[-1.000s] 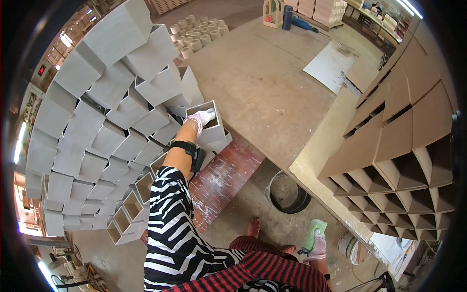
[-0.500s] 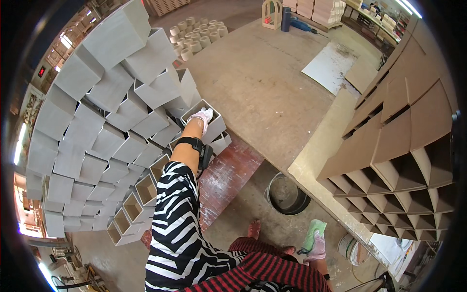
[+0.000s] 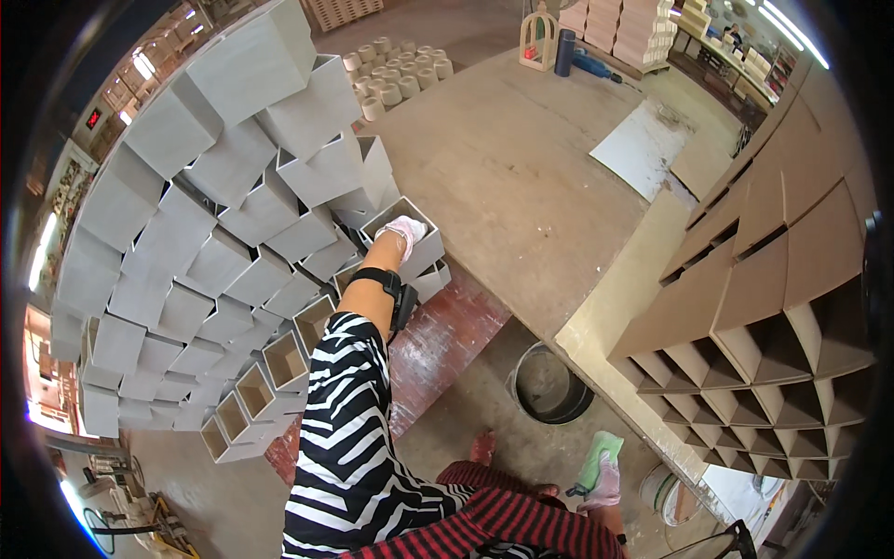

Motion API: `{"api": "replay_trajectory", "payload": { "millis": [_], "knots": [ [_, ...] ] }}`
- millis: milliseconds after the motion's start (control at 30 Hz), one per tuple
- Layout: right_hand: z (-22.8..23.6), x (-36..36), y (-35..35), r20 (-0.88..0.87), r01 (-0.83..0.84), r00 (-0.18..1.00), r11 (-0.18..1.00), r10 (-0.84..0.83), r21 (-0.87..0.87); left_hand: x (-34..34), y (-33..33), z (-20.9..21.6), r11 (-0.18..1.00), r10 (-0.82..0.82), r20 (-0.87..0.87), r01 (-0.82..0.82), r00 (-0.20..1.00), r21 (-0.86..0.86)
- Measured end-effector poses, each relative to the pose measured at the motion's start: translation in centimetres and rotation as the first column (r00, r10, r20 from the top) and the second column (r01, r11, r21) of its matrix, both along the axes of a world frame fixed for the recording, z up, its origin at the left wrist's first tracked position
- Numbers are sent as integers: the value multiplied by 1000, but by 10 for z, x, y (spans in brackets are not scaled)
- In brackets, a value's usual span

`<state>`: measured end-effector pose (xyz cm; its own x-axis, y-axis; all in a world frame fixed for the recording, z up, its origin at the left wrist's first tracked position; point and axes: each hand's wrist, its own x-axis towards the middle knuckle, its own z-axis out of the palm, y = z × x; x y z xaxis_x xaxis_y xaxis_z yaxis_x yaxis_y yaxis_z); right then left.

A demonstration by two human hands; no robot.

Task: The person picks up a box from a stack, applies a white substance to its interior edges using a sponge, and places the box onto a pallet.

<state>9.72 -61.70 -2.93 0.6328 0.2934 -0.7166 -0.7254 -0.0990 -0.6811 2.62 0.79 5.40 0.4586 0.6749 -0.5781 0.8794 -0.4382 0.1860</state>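
Observation:
My left hand, in a pale pinkish glove, reaches into the open top of a grey box at the near right end of a tall stack. Its fingers bend down at the box's wall, and their tips are hidden inside. The stacked grey boxes lie against one another in staggered rows, several with open ends toward me. Low on the right, my right hand, in a pink glove, is closed around a green cloth. It hangs beside my striped clothing, away from the boxes.
A wide brown board table extends ahead, with a wooden arch frame and a dark cylinder at its far end. Brown open compartments rise on the right. A black bucket and a white bucket stand on the floor.
The whole view has shifted slightly, moving the stack a little right in the picture. My left hand sits deeper at the box, with less of its fingers showing. My right hand still holds the cloth.

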Motion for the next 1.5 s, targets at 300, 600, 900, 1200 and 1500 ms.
{"api": "replay_trajectory", "payload": {
  "millis": [300,600,900,1200,1500],
  "knots": [
    [3,0,-5,6,-2,1000,1000,2,-29,0,5,-22,997,82,64,-82,995,-3],
    [2,9,13,-2,-84,996,996,84,-18,-19,-3,-36,871,-250,4,223,968,437],
    [9,20,13,33,-122,992,992,122,-2,-28,-221,-5,817,-286,818,-320,499,481],
    [13,15,-54,85,-136,988,987,129,83,-72,-370,-65,986,-153,642,71,751,151],
    [39,21,-202,166,94,978,975,-128,201,-20,-520,-14,937,-346,578,306,739,169]
  ]
}}
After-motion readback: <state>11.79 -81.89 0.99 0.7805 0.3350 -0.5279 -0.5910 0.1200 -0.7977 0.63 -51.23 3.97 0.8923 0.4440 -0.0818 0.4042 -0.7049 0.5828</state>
